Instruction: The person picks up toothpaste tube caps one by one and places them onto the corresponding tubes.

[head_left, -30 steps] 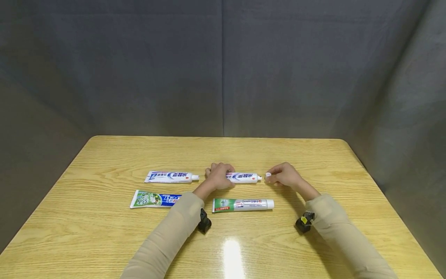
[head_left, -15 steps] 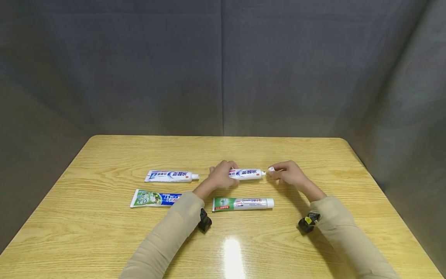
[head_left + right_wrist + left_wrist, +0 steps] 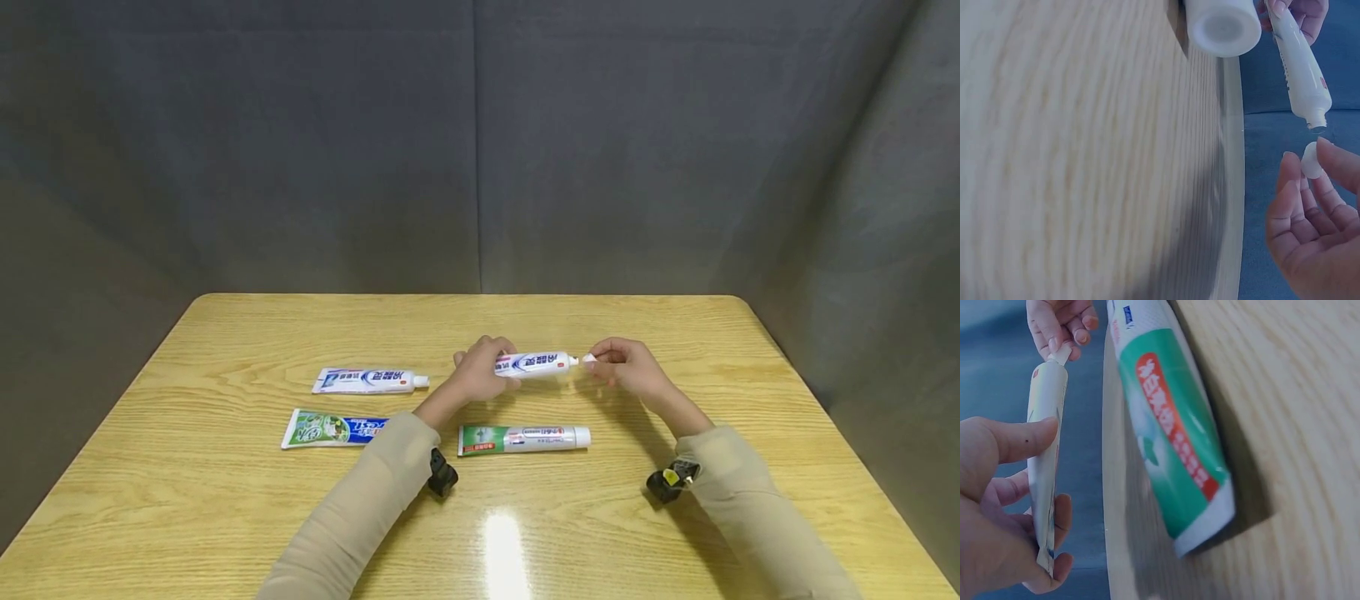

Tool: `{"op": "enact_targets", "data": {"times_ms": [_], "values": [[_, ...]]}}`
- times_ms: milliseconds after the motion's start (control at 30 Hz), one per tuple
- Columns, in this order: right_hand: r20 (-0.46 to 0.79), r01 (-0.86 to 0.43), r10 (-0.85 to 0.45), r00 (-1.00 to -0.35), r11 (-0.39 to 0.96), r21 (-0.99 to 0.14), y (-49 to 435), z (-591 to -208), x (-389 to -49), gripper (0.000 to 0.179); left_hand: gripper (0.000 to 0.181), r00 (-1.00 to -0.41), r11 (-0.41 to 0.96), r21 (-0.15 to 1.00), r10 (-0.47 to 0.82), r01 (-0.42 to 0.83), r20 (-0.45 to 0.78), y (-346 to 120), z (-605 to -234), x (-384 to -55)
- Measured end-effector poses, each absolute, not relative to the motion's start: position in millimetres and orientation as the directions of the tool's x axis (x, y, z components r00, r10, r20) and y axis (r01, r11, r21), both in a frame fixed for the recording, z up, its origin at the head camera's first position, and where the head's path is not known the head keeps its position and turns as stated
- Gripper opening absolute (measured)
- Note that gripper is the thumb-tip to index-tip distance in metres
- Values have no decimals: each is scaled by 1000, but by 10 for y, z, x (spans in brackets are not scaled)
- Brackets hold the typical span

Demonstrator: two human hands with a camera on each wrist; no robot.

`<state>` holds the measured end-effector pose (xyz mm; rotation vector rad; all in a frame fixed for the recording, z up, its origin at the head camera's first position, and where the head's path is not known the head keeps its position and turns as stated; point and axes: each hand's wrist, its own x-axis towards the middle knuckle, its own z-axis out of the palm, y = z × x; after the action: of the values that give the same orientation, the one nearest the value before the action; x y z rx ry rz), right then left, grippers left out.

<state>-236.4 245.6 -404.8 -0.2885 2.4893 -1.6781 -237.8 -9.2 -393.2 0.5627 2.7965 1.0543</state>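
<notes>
My left hand grips a white toothpaste tube with blue lettering, its thumb on one face and its fingers behind. The tube's bare nozzle points at my right hand. Between thumb and fingers, the right hand pinches a small white cap. A narrow gap parts cap and nozzle in the right wrist view. In the head view, tube and cap appear raised above the table.
A similar white toothpaste tube lies capped at the left. Nearer lie a green-and-blue tube, partly covered by the left sleeve, and a green-and-silver tube. All rest on the wooden table, with dark curtains behind.
The held tube has moved up and to the right, tilting a little. My right hand, with the cap, has shifted slightly right and away from me. The other tubes stay put.
</notes>
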Motion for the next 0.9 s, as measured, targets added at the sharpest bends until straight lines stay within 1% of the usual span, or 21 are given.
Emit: {"op": "enact_targets", "data": {"times_ms": [133, 233, 367, 600, 900], "values": [[-7, -68, -218, -976, 336, -939, 2440, -4041, -2333, 26, 37, -925, 684, 658, 376, 315, 53, -99, -3922, -2372], [-22, -51, -213, -977, 330, -943, 2425, -4033, -2318, 32, 37, -924, 680, 660, 379, 320, 57, -107, -3919, -2366], [-25, -46, -212, -977, 324, -945, 2404, -4018, -2309, 35, 37, -924, 676, 664, 378, 320, 60, -113, -3914, -2356], [2, -73, -233, -972, 293, -953, 2376, -3982, -2293, 28, 38, -925, 676, 664, 375, 320, 64, -105, -3924, -2361], [29, -94, -223, -974, 283, -954, 2329, -3957, -2270, 26, 38, -920, 662, 673, 384, 330, 75, -93, -3943, -2370]]}}
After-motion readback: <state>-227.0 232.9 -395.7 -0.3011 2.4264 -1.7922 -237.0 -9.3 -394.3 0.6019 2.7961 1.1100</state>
